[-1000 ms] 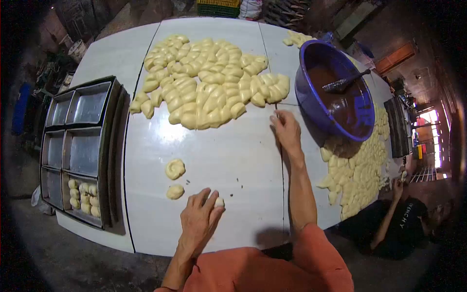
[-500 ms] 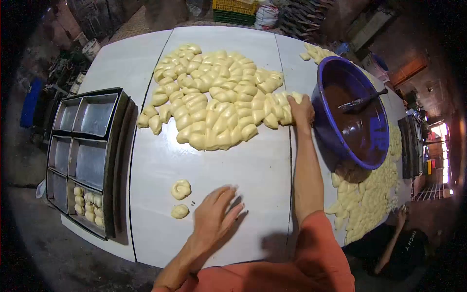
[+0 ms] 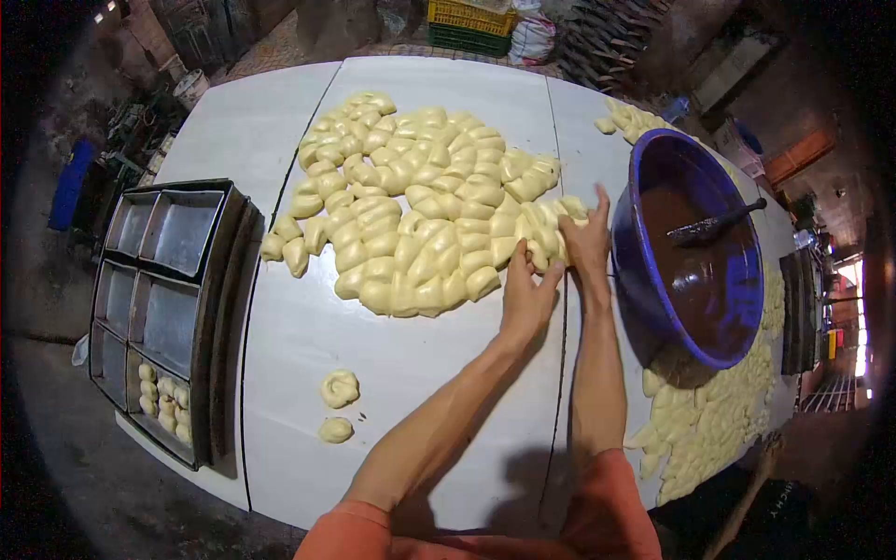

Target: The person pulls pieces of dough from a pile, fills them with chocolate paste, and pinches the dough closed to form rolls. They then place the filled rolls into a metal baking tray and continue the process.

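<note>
A broad, glossy mass of pale yellow dough pieces (image 3: 420,233), plump and pressed against one another, lies on the far middle part of a smooth white panelled table (image 3: 467,373). Both hands are at its right-hand end. The left hand (image 3: 530,294) reaches in from the near side, its fingers bent against the dough edge and its thumb set apart from them; whether it pinches a piece cannot be told. The right hand (image 3: 590,245) is beside it, thumb against the end pieces and forefinger spread away, pointing up. Both arms come from short orange sleeves (image 3: 345,541).

Nearer the body, well apart from the mass, lie a coiled round of pale dough (image 3: 340,388) and, just beside it, a small smooth oval dough lump (image 3: 336,429), with tiny dark specks (image 3: 363,419) near them.

Just right of the right hand stands a deep purple plastic basin (image 3: 644,299) holding brown liquid (image 3: 686,280), a dark-handled brush-like tool (image 3: 714,227) resting in it. Beyond the basin spreads a second layer of pale dough pieces (image 3: 700,429); near its lower edge shows another person's forearm (image 3: 747,490).

At the table's left edge sits a dark metal tray set (image 3: 211,308) with rectangular compartments; the near right one contains small round dough balls (image 3: 168,406). Past the far edge are a yellow crate (image 3: 471,15) above a green crate (image 3: 469,39).
</note>
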Demonstrator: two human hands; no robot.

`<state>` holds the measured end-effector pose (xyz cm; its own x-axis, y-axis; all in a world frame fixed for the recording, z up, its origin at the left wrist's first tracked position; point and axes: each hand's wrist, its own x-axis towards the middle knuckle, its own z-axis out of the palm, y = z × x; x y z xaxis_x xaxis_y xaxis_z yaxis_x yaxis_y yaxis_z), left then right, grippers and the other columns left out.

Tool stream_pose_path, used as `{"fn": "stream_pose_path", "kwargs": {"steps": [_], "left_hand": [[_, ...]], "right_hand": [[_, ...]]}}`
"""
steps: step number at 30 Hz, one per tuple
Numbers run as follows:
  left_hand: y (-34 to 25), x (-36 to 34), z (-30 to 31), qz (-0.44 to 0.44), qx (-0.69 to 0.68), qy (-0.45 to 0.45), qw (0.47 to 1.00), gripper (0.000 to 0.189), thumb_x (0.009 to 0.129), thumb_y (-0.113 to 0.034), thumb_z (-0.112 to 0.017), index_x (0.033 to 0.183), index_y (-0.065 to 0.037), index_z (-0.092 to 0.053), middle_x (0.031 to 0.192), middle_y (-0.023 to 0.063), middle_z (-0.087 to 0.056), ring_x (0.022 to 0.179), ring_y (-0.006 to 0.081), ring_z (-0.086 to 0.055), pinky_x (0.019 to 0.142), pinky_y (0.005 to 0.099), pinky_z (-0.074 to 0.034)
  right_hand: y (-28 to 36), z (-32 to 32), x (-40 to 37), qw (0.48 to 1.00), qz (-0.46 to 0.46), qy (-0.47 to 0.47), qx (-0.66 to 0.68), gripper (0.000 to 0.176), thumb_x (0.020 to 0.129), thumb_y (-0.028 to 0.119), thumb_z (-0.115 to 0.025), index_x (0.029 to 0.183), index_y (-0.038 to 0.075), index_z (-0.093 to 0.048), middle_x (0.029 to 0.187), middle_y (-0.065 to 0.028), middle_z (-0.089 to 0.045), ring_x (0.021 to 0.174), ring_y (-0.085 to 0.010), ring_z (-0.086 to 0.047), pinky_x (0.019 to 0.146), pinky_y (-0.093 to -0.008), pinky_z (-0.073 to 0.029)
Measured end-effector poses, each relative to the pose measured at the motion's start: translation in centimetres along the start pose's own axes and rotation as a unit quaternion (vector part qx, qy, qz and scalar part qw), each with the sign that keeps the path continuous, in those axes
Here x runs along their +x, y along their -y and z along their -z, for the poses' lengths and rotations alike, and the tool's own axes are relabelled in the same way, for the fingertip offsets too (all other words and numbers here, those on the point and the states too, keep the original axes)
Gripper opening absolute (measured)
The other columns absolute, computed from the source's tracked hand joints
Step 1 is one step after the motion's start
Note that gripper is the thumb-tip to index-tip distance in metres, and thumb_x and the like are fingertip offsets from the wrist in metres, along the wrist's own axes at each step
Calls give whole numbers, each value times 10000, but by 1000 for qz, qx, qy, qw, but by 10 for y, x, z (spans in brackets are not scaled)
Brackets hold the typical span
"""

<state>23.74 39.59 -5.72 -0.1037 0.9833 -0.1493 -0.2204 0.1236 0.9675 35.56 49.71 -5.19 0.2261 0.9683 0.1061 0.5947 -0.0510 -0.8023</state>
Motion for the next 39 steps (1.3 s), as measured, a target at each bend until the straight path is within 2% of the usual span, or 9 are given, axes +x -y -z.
{"fn": "stream_pose_path", "kwargs": {"steps": [2, 5, 10, 19, 26, 29, 31, 35, 39], "left_hand": [[10, 9, -6, 6, 0, -13, 1000, 840, 936, -313, -682, 1516, 75, -216, 1398, 277, -455, 1242, 316, -536, 995, 395, -470], [27, 26, -15, 12, -36, -23, 999, 703, 935, -197, -670, 1472, 61, -297, 1211, 189, -556, 1027, 215, -619, 786, 297, -533], [9, 21, -1, 76, -85, 12, 993, 594, 839, -125, -688, 1339, 56, -422, 1044, 132, -628, 863, 184, -636, 719, 291, -534], [-42, -102, 42, 168, -141, 153, 964, 462, 825, -46, -660, 1237, 9, -459, 955, 66, -605, 752, 108, -596, 563, 261, -482], [-93, -190, 108, 116, -96, 263, 953, 392, 812, -28, -680, 1192, -8, -587, 1015, 58, -646, 884, 110, -609, 782, 273, -517], [-94, -228, 143, 67, -116, 203, 970, 411, 794, -82, -667, 1194, -9, -613, 935, 13, -612, 795, 75, -559, 697, 241, -492], [-118, -250, 174, 147, -169, 128, 966, 432, 802, -29, -666, 1227, 34, -620, 1082, 45, -658, 927, 96, -622, 813, 274, -532], [-118, -292, 249, 16, -40, -35, 998, 458, 814, -13, -708, 1265, 29, -639, 1140, 60, -652, 1024, 128, -610, 876, 274, -504], [-127, -350, 310, -52, -39, -194, 979, 419, 874, -39, -713, 1282, 22, -640, 1010, 65, -638, 826, 118, -629, 747, 243, -529]], "right_hand": [[-9, 0, 11, 999, 27, 2, 22, 713, 790, 285, -737, 1387, -16, -491, 1051, -208, -707, 913, -294, -693, 839, -422, -534], [16, 19, 21, 964, -77, 232, 104, 549, 804, 283, -734, 1201, -78, -617, 964, -159, -712, 798, -240, -691, 744, -364, -557], [35, 31, -11, 910, -199, 293, 216, 375, 788, 280, -730, 1004, -20, -670, 852, -92, -670, 697, -172, -659, 539, -320, -529], [54, 93, -173, 843, -167, 186, 476, 621, 733, 274, -808, 1196, -55, -556, 1055, -143, -664, 911, -218, -694, 805, -319, -587], [56, 93, -260, 763, -109, 227, 596, 725, 675, 327, -866, 1189, -64, -538, 1088, -154, -647, 968, -264, -679, 888, -378, -565], [76, 80, -281, 743, -112, 300, 588, 720, 664, 315, -868, 1193, -49, -541, 1081, -144, -647, 976, -253, -673, 883, -385, -560], [109, 66, -287, 764, -146, 380, 500, 720, 657, 286, -868, 1221, -22, -543, 1087, -124, -643, 982, -227, -657, 866, -337, -546], [177, 8, -313, 758, -159, 508, 376, 736, 661, 250, -859, 1276, 1, -540, 1110, -100, -636, 998, -194, -637, 871, -293, -522], [215, -38, -348, 688, -112, 623, 355, 620, 850, 235, -756, 1373, 3, -517, 1176, -59, -628, 1103, -156, -588, 967, -299, -465]]}}
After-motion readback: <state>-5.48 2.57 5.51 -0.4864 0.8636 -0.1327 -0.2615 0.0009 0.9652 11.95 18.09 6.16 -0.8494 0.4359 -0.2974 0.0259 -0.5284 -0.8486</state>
